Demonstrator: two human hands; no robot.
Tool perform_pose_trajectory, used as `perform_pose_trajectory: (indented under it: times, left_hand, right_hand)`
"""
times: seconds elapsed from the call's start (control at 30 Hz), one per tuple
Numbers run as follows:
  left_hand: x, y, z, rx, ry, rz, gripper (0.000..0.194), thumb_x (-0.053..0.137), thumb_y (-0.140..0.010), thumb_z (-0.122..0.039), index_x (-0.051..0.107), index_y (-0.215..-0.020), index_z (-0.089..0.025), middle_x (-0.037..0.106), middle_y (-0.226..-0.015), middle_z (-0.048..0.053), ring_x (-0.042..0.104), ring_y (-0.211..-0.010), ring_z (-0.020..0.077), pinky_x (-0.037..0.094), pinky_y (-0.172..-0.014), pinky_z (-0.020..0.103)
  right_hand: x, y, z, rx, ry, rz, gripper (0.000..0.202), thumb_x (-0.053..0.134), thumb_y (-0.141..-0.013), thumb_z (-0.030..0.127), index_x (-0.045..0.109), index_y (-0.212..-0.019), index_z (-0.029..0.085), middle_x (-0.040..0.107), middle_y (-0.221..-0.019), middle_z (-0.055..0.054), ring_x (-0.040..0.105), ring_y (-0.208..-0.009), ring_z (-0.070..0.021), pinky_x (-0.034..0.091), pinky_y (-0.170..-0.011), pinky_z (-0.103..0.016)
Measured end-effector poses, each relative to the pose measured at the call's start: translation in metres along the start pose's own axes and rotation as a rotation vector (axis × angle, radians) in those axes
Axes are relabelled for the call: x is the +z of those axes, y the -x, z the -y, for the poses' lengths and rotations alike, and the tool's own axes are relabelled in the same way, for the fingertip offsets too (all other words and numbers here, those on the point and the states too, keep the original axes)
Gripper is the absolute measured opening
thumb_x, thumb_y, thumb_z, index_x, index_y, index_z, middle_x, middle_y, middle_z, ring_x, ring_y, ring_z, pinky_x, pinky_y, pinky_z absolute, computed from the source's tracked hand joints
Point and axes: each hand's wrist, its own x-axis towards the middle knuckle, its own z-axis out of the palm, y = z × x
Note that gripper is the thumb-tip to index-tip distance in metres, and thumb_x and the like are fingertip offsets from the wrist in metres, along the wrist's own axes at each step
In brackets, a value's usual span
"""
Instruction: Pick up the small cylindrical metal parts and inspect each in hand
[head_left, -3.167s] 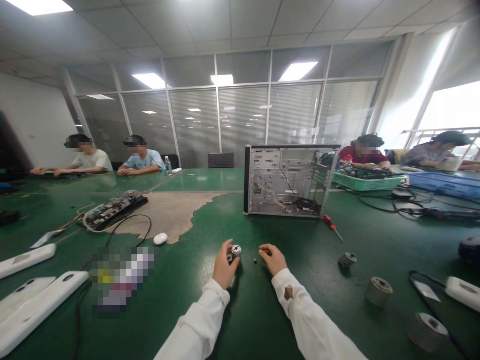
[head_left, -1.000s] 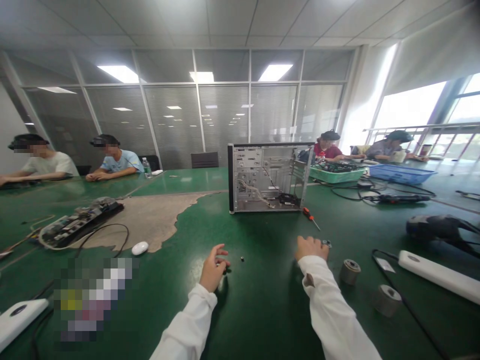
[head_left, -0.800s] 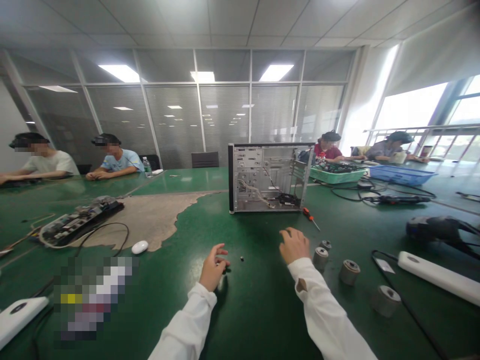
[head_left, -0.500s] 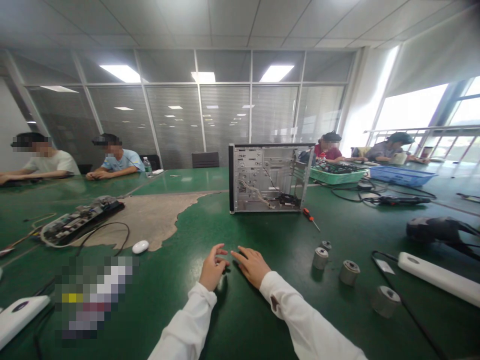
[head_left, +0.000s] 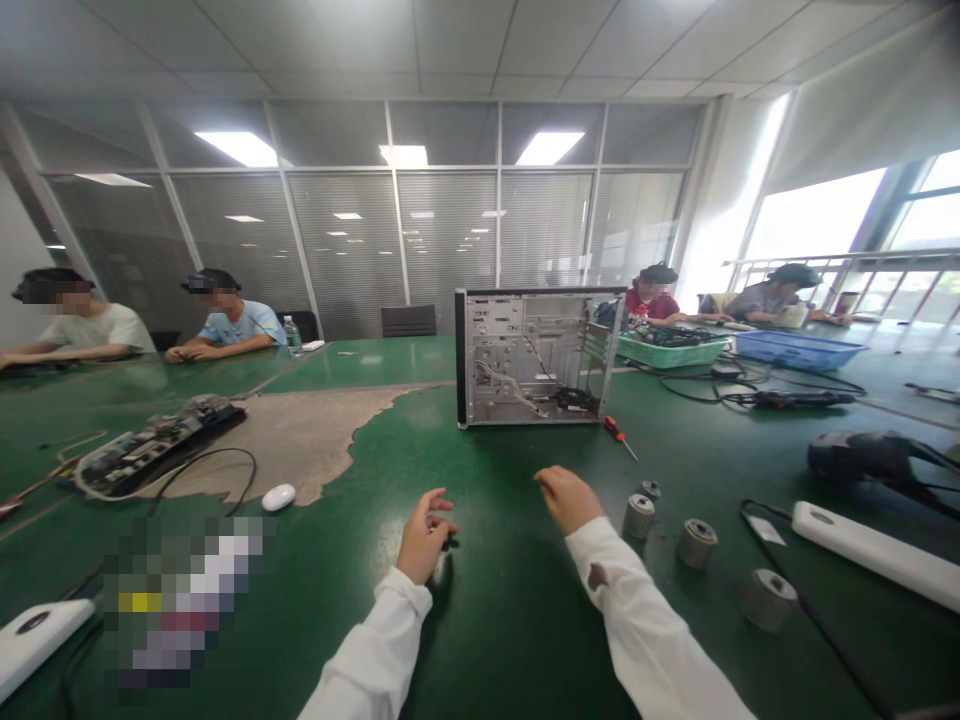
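My left hand rests over the green table, its thumb and fingers apart in a loose curl, with nothing in it. To its right, my right hand is raised a little with the back up; its fingers bend loosely downward and nothing shows in them. Beyond both hands stands an open computer case with bare metal inside, a few cables and a black part at the bottom. By its lower right corner lies a screwdriver with a red and black handle, nearest to my right hand but apart from it.
Several metal cylinders stand to the right, near a white power strip and a black tool. On the left are a circuit board and a white mouse-shaped object. Green and blue baskets stand farther back; co-workers sit around.
My right hand has moved right and slightly forward, away from my left hand, and its spread fingers have drawn together and bent. My left hand has stayed almost in place.
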Motion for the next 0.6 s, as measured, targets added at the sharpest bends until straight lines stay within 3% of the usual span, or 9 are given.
perform_pose_trajectory:
  times: [0.1,0.23,0.4,0.6]
  left_hand:
    - [0.0,0.0,0.0,-0.007,0.003,0.004,0.043,0.045,-0.06,-0.011,0.041,-0.103,-0.017,0.052,-0.089,0.004,0.057,-0.058,0.0097,0.043,-0.049,0.021]
    - [0.001,-0.001,-0.001,-0.018,0.006,0.004,0.043,0.046,-0.06,-0.013,0.042,-0.102,-0.017,0.053,-0.088,0.004,0.057,-0.058,0.0099,0.043,-0.049,0.021]
    - [0.001,-0.001,-0.001,-0.024,0.006,-0.004,0.042,0.046,-0.06,-0.014,0.043,-0.102,-0.017,0.053,-0.088,0.004,0.058,-0.058,0.0108,0.043,-0.049,0.022]
    - [0.002,-0.002,-0.002,-0.016,-0.001,0.004,0.042,0.047,-0.06,-0.014,0.042,-0.102,-0.017,0.053,-0.088,0.004,0.058,-0.058,0.0109,0.043,-0.049,0.023]
  right_hand:
    - [-0.038,0.011,-0.048,0.31,0.09,-0.147,0.019,0.042,-0.073,0.016,0.056,-0.084,0.02,0.061,-0.084,-0.003,0.055,-0.075,-0.0138,0.038,-0.065,-0.023]
    - [-0.06,0.031,-0.088,0.501,0.144,-0.121,0.012,0.046,-0.069,0.02,0.056,-0.076,0.023,0.063,-0.076,0.0,0.057,-0.07,-0.0147,0.036,-0.058,-0.023]
    - [-0.059,0.036,-0.094,0.524,0.183,-0.054,0.011,0.048,-0.065,0.016,0.057,-0.069,0.022,0.064,-0.071,0.001,0.057,-0.068,-0.0143,0.035,-0.056,-0.022]
    - [-0.059,0.035,-0.09,0.547,0.201,-0.047,0.014,0.048,-0.065,0.015,0.056,-0.075,0.022,0.064,-0.075,0.0,0.057,-0.071,-0.0153,0.034,-0.055,-0.022]
